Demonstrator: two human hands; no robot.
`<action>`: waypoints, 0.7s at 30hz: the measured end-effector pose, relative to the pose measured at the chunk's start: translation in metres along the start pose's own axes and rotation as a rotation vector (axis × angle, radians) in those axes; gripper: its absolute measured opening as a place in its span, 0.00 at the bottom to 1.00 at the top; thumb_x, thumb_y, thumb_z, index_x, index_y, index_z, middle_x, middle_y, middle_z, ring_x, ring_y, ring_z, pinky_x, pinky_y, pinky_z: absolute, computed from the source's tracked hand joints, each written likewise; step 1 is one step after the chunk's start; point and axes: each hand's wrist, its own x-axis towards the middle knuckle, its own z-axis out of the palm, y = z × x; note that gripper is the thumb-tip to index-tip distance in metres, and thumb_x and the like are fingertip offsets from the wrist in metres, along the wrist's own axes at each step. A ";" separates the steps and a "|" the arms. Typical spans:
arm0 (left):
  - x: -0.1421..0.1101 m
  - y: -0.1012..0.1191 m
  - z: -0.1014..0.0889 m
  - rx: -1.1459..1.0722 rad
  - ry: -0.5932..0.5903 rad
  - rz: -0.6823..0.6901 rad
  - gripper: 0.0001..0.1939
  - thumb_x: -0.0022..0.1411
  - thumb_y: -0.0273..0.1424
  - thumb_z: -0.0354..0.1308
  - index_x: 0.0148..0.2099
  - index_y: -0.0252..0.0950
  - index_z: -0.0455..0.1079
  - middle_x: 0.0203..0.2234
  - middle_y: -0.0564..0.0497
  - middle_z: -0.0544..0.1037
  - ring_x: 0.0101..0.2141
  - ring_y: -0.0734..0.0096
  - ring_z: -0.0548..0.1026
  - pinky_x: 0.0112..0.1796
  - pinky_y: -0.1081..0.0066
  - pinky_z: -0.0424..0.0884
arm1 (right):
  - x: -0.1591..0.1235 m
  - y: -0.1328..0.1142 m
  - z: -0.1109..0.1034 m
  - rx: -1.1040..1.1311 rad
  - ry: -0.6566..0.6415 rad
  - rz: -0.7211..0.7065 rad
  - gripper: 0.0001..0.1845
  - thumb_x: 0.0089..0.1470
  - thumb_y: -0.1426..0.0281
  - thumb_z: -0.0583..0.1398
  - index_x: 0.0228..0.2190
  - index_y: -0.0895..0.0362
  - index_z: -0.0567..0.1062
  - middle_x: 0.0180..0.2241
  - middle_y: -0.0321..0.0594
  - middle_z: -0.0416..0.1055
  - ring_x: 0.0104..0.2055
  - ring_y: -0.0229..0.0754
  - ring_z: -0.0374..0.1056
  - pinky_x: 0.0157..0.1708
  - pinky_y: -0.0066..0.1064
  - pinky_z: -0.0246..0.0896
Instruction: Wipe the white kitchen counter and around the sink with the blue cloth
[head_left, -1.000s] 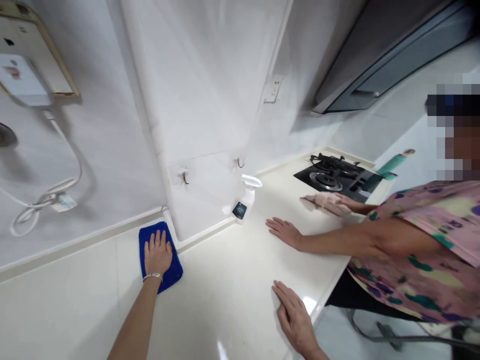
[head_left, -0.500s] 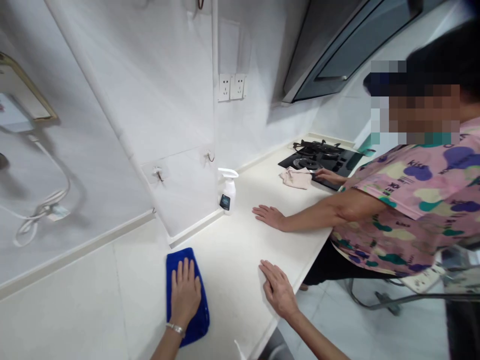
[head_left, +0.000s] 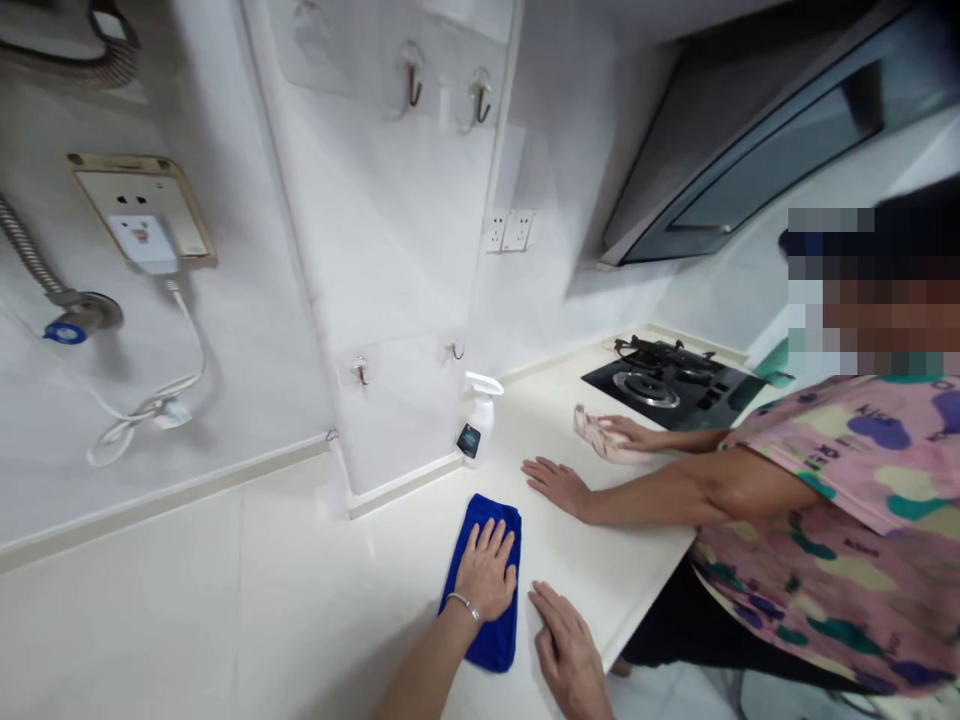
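My left hand (head_left: 487, 570) lies flat with fingers spread on a folded blue cloth (head_left: 480, 540), pressing it onto the white countertop (head_left: 300, 590). My right hand (head_left: 566, 645) rests open and flat on the counter just to the right of the cloth, near the front edge. A white spray bottle (head_left: 478, 425) stands at the foot of the wall behind the cloth.
Another person in a patterned pink shirt (head_left: 847, 500) stands at the right, one hand (head_left: 559, 485) flat on the counter, the other on a pinkish rag (head_left: 600, 435) beside a black gas hob (head_left: 667, 385). A range hood (head_left: 750, 150) hangs above. Sockets and a cable are on the wall.
My left hand has slid the blue cloth to the right across the counter, from the wall corner to beside my right hand. The other person's rag hand has shifted slightly.
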 end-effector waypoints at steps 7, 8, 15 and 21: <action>0.033 -0.019 0.000 -0.042 0.105 -0.091 0.29 0.70 0.42 0.44 0.70 0.43 0.56 0.70 0.52 0.55 0.70 0.63 0.50 0.70 0.54 0.47 | 0.000 0.008 -0.005 -0.001 -0.001 -0.064 0.27 0.59 0.73 0.55 0.59 0.50 0.67 0.59 0.42 0.70 0.60 0.48 0.67 0.55 0.46 0.73; 0.036 -0.023 0.000 -0.037 0.123 -0.120 0.29 0.70 0.41 0.44 0.70 0.42 0.56 0.70 0.50 0.55 0.70 0.61 0.50 0.70 0.53 0.47 | 0.000 0.009 -0.006 0.003 -0.015 -0.055 0.27 0.59 0.73 0.55 0.59 0.50 0.67 0.59 0.42 0.70 0.61 0.49 0.67 0.55 0.46 0.72; 0.048 -0.051 -0.004 0.022 0.205 -0.245 0.29 0.69 0.37 0.45 0.70 0.38 0.55 0.70 0.47 0.56 0.70 0.59 0.51 0.69 0.48 0.49 | 0.001 0.008 -0.009 0.000 -0.028 -0.055 0.28 0.59 0.74 0.55 0.60 0.50 0.66 0.59 0.43 0.70 0.60 0.50 0.67 0.54 0.49 0.73; 0.026 -0.070 -0.025 0.080 0.267 -0.313 0.27 0.69 0.34 0.45 0.68 0.39 0.60 0.69 0.47 0.59 0.69 0.59 0.54 0.68 0.50 0.51 | 0.003 0.007 -0.009 0.000 0.002 -0.067 0.28 0.59 0.73 0.55 0.60 0.50 0.65 0.58 0.43 0.70 0.59 0.49 0.68 0.54 0.47 0.74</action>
